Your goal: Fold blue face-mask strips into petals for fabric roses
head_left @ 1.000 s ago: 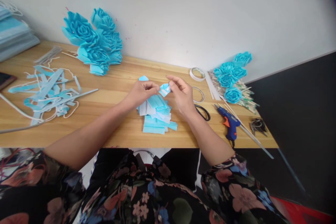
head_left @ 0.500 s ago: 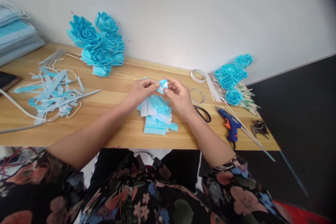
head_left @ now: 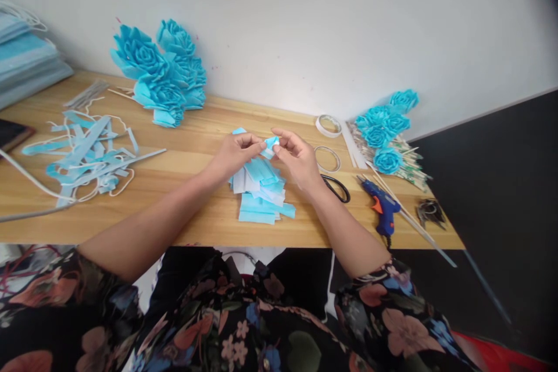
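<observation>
Left hand (head_left: 235, 152) and right hand (head_left: 300, 157) pinch a part-folded blue-white fabric scrap (head_left: 271, 142). Loose scraps (head_left: 258, 209) lie below; finished-looking blue fabric roses (head_left: 168, 78) stand beyond.

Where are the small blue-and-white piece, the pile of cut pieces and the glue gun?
Small blue-and-white piece (head_left: 271, 146): head view, on its exposed middle.
Pile of cut pieces (head_left: 262, 190): head view, mid-pile.
Glue gun (head_left: 384, 202): head view, on its blue body.

blue piece (head_left: 271, 146) — partly hidden by fingers (head_left: 285, 155); mask stack (head_left: 28, 64) — cut off
</observation>
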A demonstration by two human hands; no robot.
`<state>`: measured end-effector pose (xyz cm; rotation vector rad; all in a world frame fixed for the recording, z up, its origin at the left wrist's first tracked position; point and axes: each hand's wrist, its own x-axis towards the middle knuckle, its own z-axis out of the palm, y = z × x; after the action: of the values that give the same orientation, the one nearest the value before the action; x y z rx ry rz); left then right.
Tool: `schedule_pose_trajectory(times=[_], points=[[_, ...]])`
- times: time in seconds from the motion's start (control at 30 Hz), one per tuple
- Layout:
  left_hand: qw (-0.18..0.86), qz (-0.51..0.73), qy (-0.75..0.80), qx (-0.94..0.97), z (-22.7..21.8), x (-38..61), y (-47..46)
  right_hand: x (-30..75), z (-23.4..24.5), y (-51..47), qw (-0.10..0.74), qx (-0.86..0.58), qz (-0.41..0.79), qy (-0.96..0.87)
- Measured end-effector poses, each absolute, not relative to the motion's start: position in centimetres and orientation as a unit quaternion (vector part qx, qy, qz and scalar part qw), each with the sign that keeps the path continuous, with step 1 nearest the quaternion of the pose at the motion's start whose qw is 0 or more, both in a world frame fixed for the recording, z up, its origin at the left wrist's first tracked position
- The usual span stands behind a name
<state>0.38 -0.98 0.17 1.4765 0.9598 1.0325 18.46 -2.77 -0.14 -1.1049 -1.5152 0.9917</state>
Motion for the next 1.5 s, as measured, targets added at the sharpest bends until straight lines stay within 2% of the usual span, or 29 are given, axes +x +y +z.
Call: schedule_pose_trajectory(times=[0.57, 1.0, 1.1, 1.23, 1.4, 1.5], points=[[0.52, 0.415, 0.406, 0.626, 0.5, 0.4, -1.1, 18.4, 0.1, -2.9, 0.477, -0.463, 0.402, -0.63], [0.507, 0.44, 0.402, 0.623, 0.4, 0.0, -0.6, 18.6, -0.5, -2.5, 0.509, -0.461, 0.394, -0.611], [0.453, 0.493, 0.444, 0.596, 0.7, -1.1, 0.6, 18.7, -0.4, -2.4, 0.52, -0.471, 0.388, -0.598], [0.306, 0.542, 0.516, 0.588, 0.4, -3.1, 2.6, 18.8, -0.6, -2.2, 0.537, -0.477, 0.391, -0.576], [0.113, 0.383, 0.597, 0.695, -1.6, -4.6, 3.9, 19.0, -0.6, -1.9, 0.545, -0.48, 0.38, -0.573], [0.044, 0.303, 0.613, 0.728, -2.2, -5.0, 4.0, 19.1, -0.6, -1.7, 0.561, -0.476, 0.381, -0.56]])
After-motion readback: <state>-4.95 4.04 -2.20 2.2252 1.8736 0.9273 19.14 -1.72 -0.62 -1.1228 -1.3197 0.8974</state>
